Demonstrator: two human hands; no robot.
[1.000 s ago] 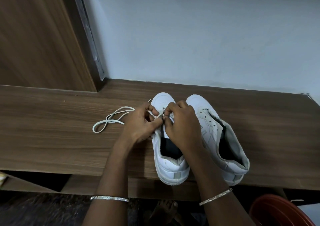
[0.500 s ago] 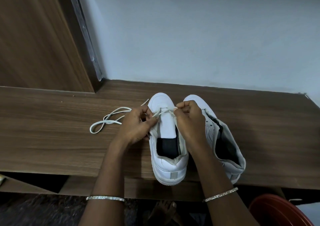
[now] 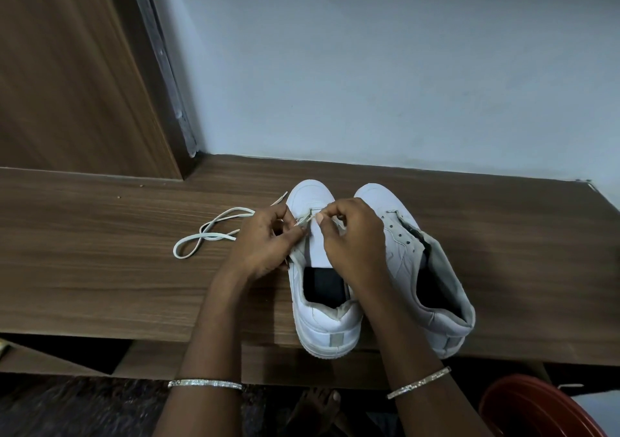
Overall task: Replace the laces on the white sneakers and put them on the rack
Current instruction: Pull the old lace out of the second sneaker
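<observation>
- Our L hand (image 3: pixel 265 245) pinches the white lace (image 3: pixel 218 235) btwn thumb & forefinger, at the front eyelets of the L sneaker (image 3: pixel 322 319).
- R hand (image 3: pixel 352 242) pinches the lace just beside it, other fingers curled.
- Rest of the lace lies looped on the wooden shelf (image 3: pixel 100 269), to the left.
- R sneaker (image 3: pixel 419 269) stands just beside the L one, eyelets bare; both heels overhang the shelf edge.

Bare forearms, uncovered up to the bottom of the view. Thin silvery left bangle (image 3: pixel 205 384) around the left wrist, flat and set with a row of tiny glinting stones. Matching right bangle (image 3: pixel 418 382) around the right wrist, seen slantwise. Short pale nails on the right hand (image 3: pixel 352 245). Below the front edge of the bench (image 3: pixel 100 269), a bare foot (image 3: pixel 318 406), dim in shadow.
</observation>
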